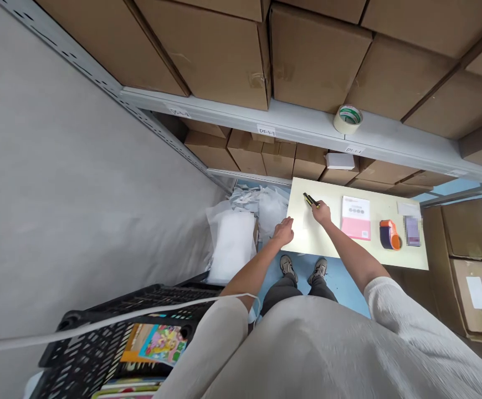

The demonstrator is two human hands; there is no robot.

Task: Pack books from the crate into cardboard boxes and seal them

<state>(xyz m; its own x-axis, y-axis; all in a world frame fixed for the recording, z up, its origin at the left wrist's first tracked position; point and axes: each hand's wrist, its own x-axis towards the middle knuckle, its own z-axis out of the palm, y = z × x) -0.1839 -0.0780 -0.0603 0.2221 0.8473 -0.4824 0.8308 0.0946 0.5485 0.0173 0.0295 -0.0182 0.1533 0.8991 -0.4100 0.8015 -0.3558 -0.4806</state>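
Note:
My right hand (321, 213) is closed around a black and yellow box cutter (308, 199), held over the left part of a pale tabletop (324, 191). At the table's left edge lies my left hand (283, 231), its fingers stretched toward the top and holding nothing that I can see. To the right of the box cutter is a white and pink booklet (356, 218). Farther right on the table stand an orange and purple tape dispenser (389, 235) and a phone-like item with a blurred screen (413, 230).
Shelves of cardboard boxes (319, 61) rise behind the table, with a tape roll (348, 119) on the shelf beam (232, 113). White plastic packaging (235, 238) lies left of the table. A black crate (83, 346) holds colourful books; a white cable (112, 320) crosses above it. Cartons (473, 233) stand right.

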